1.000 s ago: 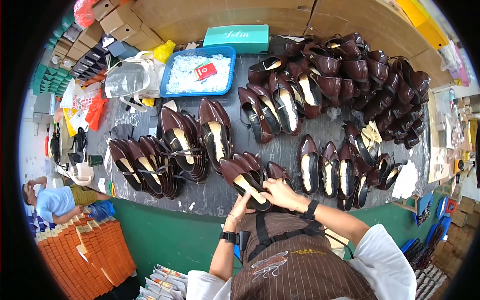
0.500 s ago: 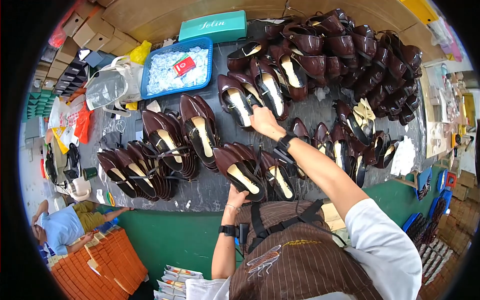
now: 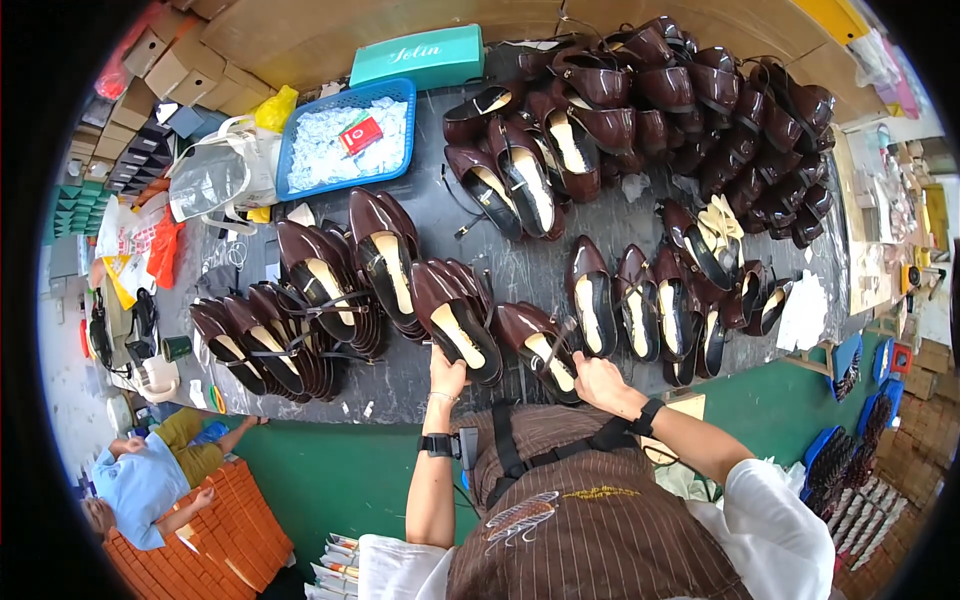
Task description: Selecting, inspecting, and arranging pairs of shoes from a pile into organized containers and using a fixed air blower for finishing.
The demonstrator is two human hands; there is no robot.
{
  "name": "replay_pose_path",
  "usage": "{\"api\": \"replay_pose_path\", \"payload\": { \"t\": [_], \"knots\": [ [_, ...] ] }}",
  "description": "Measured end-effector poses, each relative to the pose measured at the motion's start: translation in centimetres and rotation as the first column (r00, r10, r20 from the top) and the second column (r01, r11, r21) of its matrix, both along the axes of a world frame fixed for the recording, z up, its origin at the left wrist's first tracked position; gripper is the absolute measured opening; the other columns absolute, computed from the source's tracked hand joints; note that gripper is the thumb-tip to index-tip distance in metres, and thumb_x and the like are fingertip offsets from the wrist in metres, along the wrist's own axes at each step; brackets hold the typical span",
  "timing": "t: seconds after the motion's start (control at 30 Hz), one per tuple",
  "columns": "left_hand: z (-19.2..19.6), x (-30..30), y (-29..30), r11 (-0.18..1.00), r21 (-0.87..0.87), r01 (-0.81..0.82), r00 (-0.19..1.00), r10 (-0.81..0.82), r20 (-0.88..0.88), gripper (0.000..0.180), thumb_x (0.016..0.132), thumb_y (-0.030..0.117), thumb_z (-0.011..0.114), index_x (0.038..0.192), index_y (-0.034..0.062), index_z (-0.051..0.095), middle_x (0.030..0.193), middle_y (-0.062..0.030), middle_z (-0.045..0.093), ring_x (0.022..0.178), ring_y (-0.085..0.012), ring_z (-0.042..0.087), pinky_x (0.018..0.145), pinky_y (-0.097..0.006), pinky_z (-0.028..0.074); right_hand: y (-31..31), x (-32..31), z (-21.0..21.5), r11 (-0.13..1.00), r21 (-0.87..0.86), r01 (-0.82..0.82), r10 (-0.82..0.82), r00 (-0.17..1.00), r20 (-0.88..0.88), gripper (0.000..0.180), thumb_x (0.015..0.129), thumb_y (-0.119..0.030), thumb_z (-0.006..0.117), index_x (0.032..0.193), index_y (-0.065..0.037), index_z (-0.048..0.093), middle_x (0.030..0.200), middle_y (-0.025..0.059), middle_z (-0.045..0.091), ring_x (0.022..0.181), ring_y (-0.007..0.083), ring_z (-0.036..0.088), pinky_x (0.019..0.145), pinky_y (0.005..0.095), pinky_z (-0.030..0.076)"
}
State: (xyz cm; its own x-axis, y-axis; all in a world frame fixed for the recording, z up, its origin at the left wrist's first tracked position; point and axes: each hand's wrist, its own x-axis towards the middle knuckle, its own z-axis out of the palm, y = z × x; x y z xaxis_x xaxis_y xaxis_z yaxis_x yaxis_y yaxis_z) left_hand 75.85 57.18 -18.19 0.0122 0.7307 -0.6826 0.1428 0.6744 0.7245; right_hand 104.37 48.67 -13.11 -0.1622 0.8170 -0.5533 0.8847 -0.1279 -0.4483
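Note:
My left hand (image 3: 447, 374) is closed at the heel of a glossy dark-brown pointed shoe (image 3: 455, 318), the front one of a nested row. To its right lies another brown shoe (image 3: 538, 345) with a strap across it. My right hand (image 3: 602, 386) is closed at that shoe's heel, its fingertips partly hidden. Just beyond the right hand stands a single pointed shoe (image 3: 592, 297) with a pale insole. More nested shoes (image 3: 385, 265) stand left of my left hand.
A large heap of brown shoes (image 3: 700, 100) fills the far right of the dark table. A blue basket (image 3: 410, 130) of clear packets and a teal box (image 3: 418, 58) sit at the back. A person (image 3: 150, 470) is beside orange boxes (image 3: 210, 525) at lower left.
My right hand has come back from the shoes at the far middle to the near edge. The shoe it touched there is gone from that spot. The left-hand row has shifted slightly left.

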Motion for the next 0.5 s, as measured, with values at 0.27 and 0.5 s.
{"api": "replay_pose_path", "payload": {
  "t": [0.27,0.5],
  "knots": [
    [5.9,1.0,-1.0,0.935,0.170,0.310,0.683,-0.095,-0.725,0.043,0.083,0.022,0.069,0.114,0.0025,0.047,0.097,-0.0182,0.060,0.083,-0.0347,0.064,0.069,-0.043,0.052,13.4,-1.4,2.0,0.905,0.299,0.301,-0.276,0.953,-0.124,0.026,0.092,-0.025,0.054,0.099,0.001,0.058,0.073,0.0255,0.063,0.069,0.0445,0.063,0.062,0.0513,0.052],
    [10.9,5.2,-1.7,0.815,-0.107,0.570,0.695,-0.547,-0.467,0.037,0.083,0.037,0.067,0.084,-0.0002,0.064,0.076,-0.0207,0.067,0.075,-0.0396,0.066,0.069,-0.044,0.053,21.9,-5.4,0.6,0.799,0.546,0.253,-0.375,0.919,0.122,0.031,0.092,-0.031,0.055,0.103,-0.003,0.047,0.076,0.0157,0.064,0.060,0.0319,0.066,0.051,0.0410,0.052]
  ]
}}
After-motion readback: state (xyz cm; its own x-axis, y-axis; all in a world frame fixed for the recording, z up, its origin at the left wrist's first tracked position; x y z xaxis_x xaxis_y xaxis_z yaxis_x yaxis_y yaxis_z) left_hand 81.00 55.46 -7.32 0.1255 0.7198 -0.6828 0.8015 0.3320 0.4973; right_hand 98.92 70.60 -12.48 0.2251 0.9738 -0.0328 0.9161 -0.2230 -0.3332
